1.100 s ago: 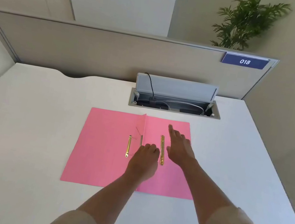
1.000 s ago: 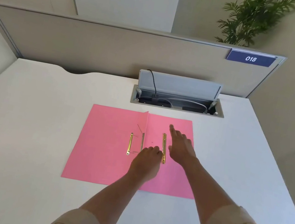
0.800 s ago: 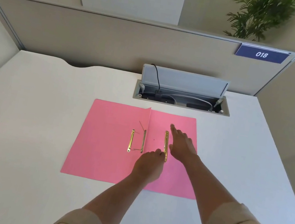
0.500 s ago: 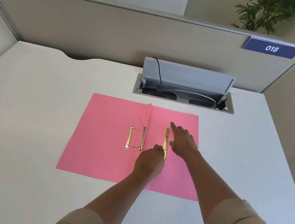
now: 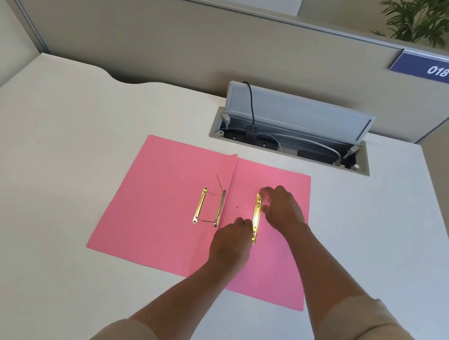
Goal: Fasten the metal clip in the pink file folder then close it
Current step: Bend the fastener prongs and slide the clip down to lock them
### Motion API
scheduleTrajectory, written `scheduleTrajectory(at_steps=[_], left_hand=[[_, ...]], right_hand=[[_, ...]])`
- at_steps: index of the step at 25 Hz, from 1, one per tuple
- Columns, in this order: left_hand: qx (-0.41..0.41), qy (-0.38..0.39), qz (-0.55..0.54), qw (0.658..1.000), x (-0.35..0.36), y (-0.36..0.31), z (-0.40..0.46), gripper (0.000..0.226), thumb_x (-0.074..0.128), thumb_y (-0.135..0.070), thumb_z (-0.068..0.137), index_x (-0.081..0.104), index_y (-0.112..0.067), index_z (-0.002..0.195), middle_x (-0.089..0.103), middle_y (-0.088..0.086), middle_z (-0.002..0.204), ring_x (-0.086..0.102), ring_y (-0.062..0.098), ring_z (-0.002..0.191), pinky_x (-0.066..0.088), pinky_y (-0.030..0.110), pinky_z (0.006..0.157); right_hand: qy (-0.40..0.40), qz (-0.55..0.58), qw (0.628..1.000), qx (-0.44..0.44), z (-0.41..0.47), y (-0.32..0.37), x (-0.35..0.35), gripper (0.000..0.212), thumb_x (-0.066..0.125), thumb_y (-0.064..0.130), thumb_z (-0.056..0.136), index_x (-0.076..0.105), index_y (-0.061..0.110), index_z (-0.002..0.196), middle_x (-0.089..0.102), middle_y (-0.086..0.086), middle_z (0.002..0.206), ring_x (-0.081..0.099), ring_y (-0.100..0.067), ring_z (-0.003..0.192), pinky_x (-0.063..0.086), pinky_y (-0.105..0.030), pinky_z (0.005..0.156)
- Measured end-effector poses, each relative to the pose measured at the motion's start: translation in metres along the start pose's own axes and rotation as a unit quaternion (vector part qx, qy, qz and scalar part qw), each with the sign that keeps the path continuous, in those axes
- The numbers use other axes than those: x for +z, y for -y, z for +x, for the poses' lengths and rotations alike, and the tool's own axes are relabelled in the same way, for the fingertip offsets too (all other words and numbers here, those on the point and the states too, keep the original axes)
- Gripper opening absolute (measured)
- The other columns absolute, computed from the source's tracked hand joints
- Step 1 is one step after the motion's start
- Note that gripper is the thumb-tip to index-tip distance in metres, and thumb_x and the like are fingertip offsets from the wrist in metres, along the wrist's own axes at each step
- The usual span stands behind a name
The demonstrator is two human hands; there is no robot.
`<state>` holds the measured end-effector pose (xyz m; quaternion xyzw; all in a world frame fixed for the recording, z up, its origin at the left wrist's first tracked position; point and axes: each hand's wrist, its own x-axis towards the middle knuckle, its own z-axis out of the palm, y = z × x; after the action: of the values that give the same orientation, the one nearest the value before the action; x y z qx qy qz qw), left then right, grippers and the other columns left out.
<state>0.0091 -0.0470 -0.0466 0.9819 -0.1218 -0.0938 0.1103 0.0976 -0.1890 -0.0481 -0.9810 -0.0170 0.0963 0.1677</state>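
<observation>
The pink file folder [image 5: 160, 218] lies open flat on the white desk. A loose gold clip bar [image 5: 256, 216] rests on the right leaf, just right of the spine. On the left leaf are a gold strip [image 5: 199, 205] and a second strip [image 5: 220, 208] at the fold, with thin prongs sticking out. My left hand [image 5: 231, 244] is curled, its fingertips on the bar's near end. The fingers of my right hand [image 5: 282, 207] are bent onto the bar's far end.
An open cable box [image 5: 291, 139] with a raised lid and a black plug sits in the desk just behind the folder. A beige partition [image 5: 179, 42] with the sign 018 [image 5: 438, 71] closes the back. White desk surface [image 5: 37, 167] surrounds the folder.
My left hand slid right from the spine to the bar's near end. My right hand went from flat with a finger stretched out to curled on the bar's far end. The view tilted down.
</observation>
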Motion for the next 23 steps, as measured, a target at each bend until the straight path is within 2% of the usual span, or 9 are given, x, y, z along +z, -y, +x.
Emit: scheduleTrajectory(at_steps=[3, 7, 10, 13, 17, 19, 21, 23], left_hand=[[-0.006, 0.001, -0.009, 1.000, -0.001, 0.000, 0.000, 0.023, 0.060, -0.015, 0.094, 0.055, -0.009, 0.116, 0.062, 0.008, 0.106, 0.069, 0.028, 0.090, 0.049, 0.034, 0.064], [-0.011, 0.009, -0.012, 1.000, -0.003, -0.003, 0.001, 0.020, 0.057, -0.013, 0.095, 0.055, -0.008, 0.115, 0.063, 0.009, 0.107, 0.069, 0.030, 0.091, 0.048, 0.034, 0.064], [-0.011, 0.000, -0.048, 0.999, -0.010, -0.002, 0.004, 0.021, 0.056, -0.023, 0.098, 0.058, -0.008, 0.113, 0.062, 0.010, 0.106, 0.066, 0.030, 0.095, 0.048, 0.036, 0.068], [0.019, -0.051, -0.095, 0.994, -0.018, 0.008, 0.003, 0.034, 0.047, -0.039, 0.102, 0.061, -0.009, 0.111, 0.061, 0.008, 0.102, 0.056, 0.026, 0.098, 0.049, 0.040, 0.072], [-0.001, -0.087, -0.207, 0.975, -0.036, 0.031, 0.007, 0.026, 0.048, -0.031, 0.100, 0.066, -0.013, 0.094, 0.066, 0.004, 0.092, 0.059, 0.024, 0.094, 0.049, 0.041, 0.080], [-0.044, -0.114, -0.299, 0.946, -0.048, 0.045, 0.011, 0.020, 0.054, -0.028, 0.096, 0.067, -0.014, 0.091, 0.069, -0.002, 0.087, 0.062, 0.017, 0.086, 0.049, 0.032, 0.078], [-0.084, -0.136, -0.370, 0.915, -0.059, 0.061, 0.013, 0.014, 0.061, -0.024, 0.092, 0.071, -0.016, 0.089, 0.068, -0.011, 0.081, 0.060, 0.002, 0.075, 0.043, 0.014, 0.067], [-0.101, -0.120, -0.417, 0.895, -0.068, 0.076, 0.014, 0.012, 0.066, -0.024, 0.090, 0.075, -0.017, 0.087, 0.067, -0.015, 0.075, 0.060, -0.004, 0.064, 0.038, 0.009, 0.057]], right_hand=[[-0.005, 0.067, 0.997, 0.024, 0.004, 0.001, -0.004, 0.032, 0.068, 0.014, 0.090, 0.061, 0.018, 0.121, 0.063, -0.006, 0.117, 0.065, -0.024, 0.095, 0.057, -0.033, 0.078], [-0.022, 0.182, 0.979, 0.090, 0.007, 0.007, -0.007, 0.018, 0.066, 0.014, 0.091, 0.056, 0.017, 0.105, 0.066, -0.004, 0.098, 0.062, -0.015, 0.075, 0.053, -0.028, 0.060], [-0.039, 0.248, 0.962, 0.105, 0.008, 0.014, -0.014, 0.014, 0.068, 0.011, 0.089, 0.058, 0.017, 0.098, 0.068, -0.003, 0.091, 0.063, -0.013, 0.071, 0.048, -0.023, 0.052], [-0.056, 0.289, 0.951, 0.097, 0.008, 0.024, -0.027, 0.015, 0.073, 0.014, 0.087, 0.061, 0.019, 0.096, 0.072, 0.000, 0.081, 0.068, -0.013, 0.065, 0.049, -0.021, 0.051], [-0.065, 0.341, 0.935, 0.072, 0.007, 0.049, -0.042, 0.017, 0.075, 0.013, 0.084, 0.064, 0.018, 0.095, 0.073, 0.000, 0.073, 0.069, -0.012, 0.054, 0.057, -0.026, 0.055], [-0.062, 0.378, 0.922, 0.061, 0.006, 0.064, -0.044, 0.017, 0.075, 0.010, 0.082, 0.064, 0.016, 0.094, 0.073, -0.002, 0.071, 0.068, -0.013, 0.051, 0.058, -0.028, 0.056], [-0.059, 0.394, 0.916, 0.047, 0.004, 0.081, -0.044, 0.017, 0.074, 0.009, 0.081, 0.065, 0.014, 0.094, 0.072, -0.002, 0.069, 0.066, -0.013, 0.051, 0.057, -0.028, 0.054], [-0.057, 0.400, 0.914, 0.038, 0.003, 0.095, -0.043, 0.017, 0.074, 0.008, 0.081, 0.065, 0.012, 0.095, 0.072, -0.004, 0.070, 0.067, -0.015, 0.053, 0.058, -0.029, 0.054]])
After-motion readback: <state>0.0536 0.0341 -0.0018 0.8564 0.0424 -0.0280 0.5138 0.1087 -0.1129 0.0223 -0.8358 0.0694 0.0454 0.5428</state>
